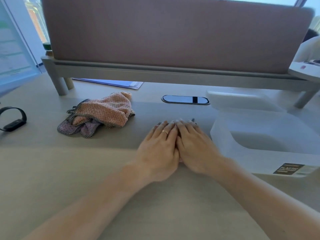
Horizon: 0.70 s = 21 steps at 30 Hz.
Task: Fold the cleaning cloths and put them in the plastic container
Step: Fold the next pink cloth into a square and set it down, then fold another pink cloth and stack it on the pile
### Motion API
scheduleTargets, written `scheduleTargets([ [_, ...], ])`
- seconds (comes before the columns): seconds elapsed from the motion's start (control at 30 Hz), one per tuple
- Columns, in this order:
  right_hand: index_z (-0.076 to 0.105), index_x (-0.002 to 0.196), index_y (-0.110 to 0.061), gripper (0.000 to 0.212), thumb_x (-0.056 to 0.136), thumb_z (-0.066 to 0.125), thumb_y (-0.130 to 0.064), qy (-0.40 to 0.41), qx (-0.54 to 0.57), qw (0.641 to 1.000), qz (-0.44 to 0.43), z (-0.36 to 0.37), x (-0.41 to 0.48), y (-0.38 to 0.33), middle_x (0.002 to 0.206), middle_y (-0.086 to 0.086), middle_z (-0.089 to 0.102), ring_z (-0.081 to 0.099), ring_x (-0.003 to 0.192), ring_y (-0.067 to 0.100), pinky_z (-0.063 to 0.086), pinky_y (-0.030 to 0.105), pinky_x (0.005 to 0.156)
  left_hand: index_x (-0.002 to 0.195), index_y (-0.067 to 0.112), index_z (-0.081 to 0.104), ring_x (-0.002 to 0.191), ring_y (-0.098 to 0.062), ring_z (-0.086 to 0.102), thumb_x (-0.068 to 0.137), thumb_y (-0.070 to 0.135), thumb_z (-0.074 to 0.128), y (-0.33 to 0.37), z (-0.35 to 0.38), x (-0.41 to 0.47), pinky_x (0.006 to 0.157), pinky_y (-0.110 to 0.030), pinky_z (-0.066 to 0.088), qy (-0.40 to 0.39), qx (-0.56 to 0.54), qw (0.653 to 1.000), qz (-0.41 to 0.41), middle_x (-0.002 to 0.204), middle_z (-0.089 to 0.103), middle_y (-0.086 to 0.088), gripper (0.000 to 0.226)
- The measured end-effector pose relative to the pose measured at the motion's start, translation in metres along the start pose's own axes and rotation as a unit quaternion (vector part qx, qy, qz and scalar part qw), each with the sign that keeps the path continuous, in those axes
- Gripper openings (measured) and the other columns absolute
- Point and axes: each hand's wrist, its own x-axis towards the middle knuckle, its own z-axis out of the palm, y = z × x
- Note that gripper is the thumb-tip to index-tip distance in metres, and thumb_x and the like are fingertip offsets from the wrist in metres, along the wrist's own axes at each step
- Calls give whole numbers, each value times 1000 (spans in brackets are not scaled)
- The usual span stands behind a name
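My left hand (pixel 158 149) and my right hand (pixel 194 144) lie flat side by side on the table, palms down, pressing on a small cloth that they almost wholly cover. Only its dark checked edge (pixel 193 120) peeks out past the fingertips. A crumpled pile sits to the left of my hands, with a pink cloth (pixel 107 110) on top of a purple cloth (pixel 83 129), both with checked trim. A translucent plastic container (pixel 259 164) stands open just right of my right hand, and I see nothing inside it. Its lid (pixel 242 101) lies behind it.
A black wristband watch (pixel 13 121) lies at the far left. An oval cable port (pixel 185 99) is set into the table behind my hands. A pink divider panel (pixel 173 35) on a grey raised rail (pixel 155 73) closes the back, with papers (pixel 112 83) under it.
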Motion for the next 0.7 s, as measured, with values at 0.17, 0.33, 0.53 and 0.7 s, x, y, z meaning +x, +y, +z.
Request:
scheduleTargets([
  [0.17, 14, 162, -14, 90, 87, -9, -57, 2, 67, 995, 73, 18, 5, 13, 172, 7, 6, 1, 159, 25, 10, 48, 127, 164, 17, 2, 158, -10, -9, 102, 41, 15, 0, 1, 1, 127, -33, -11, -60, -63, 996, -21, 173, 0, 1, 68],
  [0.33, -5, 163, -23, 68, 105, 16, -52, 10, 92, 991, 98, 1, -7, 4, 169, -6, -23, -18, 156, 14, -3, 37, 127, 158, 22, 32, 154, -19, 22, 102, 24, 43, -70, -60, 4, 125, -40, 17, 85, -123, 987, -50, 164, 32, 1, 57],
  [0.53, 11, 162, -31, 78, 93, 7, -66, 128, 99, 987, 4, -16, -20, -21, 170, -9, -9, -14, 156, 10, 5, 33, 125, 98, 30, 67, 100, -24, 65, 85, 44, 62, -174, -83, -4, 87, -40, 51, -3, 164, 985, -48, 101, 70, 4, 20],
  [0.7, 39, 151, -34, 72, 92, 14, -66, 155, 133, 977, -53, -38, -12, -46, 167, -12, 14, 2, 155, 8, 9, 27, 123, 83, 28, 63, 82, -24, 66, 94, 39, 48, -178, -86, -3, 72, -38, 53, 86, 77, 992, -41, 83, 66, 5, 22],
])
